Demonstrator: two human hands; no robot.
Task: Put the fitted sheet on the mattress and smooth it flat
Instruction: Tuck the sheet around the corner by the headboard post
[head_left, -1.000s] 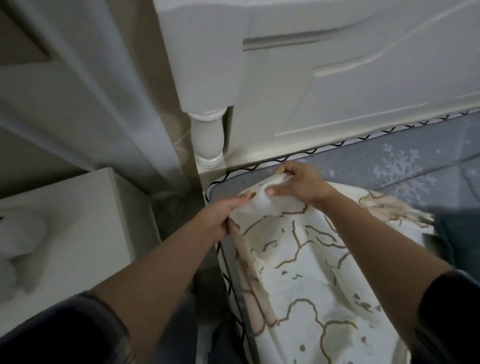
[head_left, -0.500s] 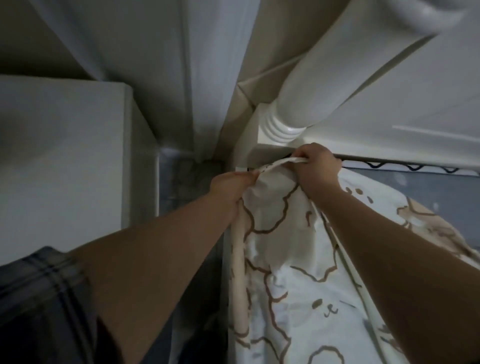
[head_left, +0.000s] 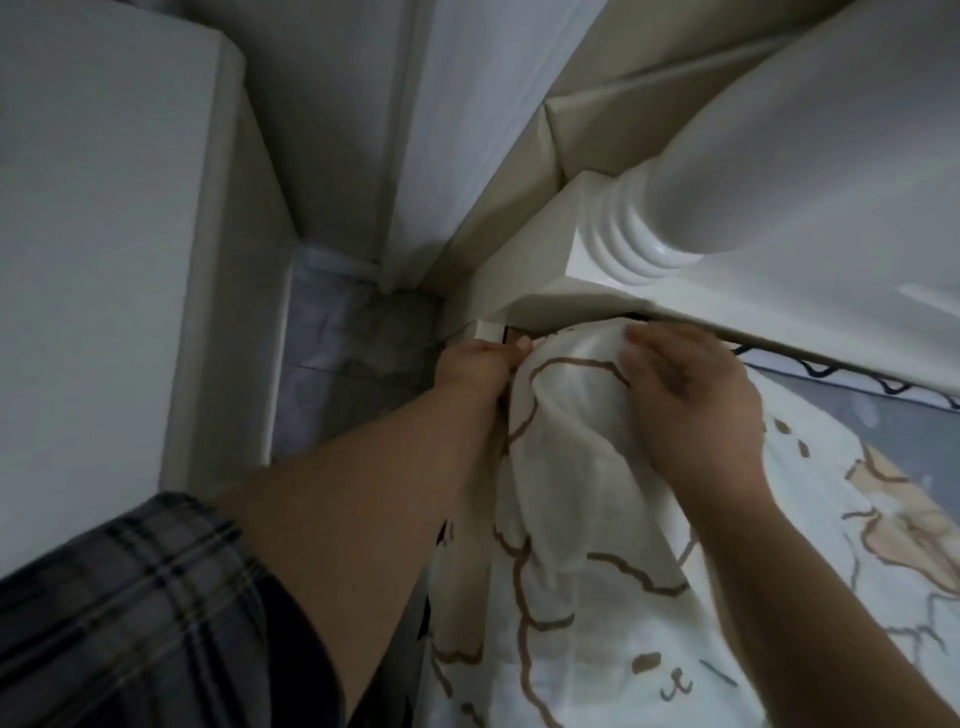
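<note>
Grey-blue mattress (head_left: 852, 415) shows just right of the right hand (head_left: 691, 400); cream fitted sheet (head_left: 571, 519) lies bunched under that palm — fingers spread flat, pressing; left hand (head_left: 475, 364), beside its left edge at the corner, pinches the hem.

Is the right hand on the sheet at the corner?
Touching. The head view shows the right hand lying flat on the fitted sheet, fingers pressing the cloth.
</note>
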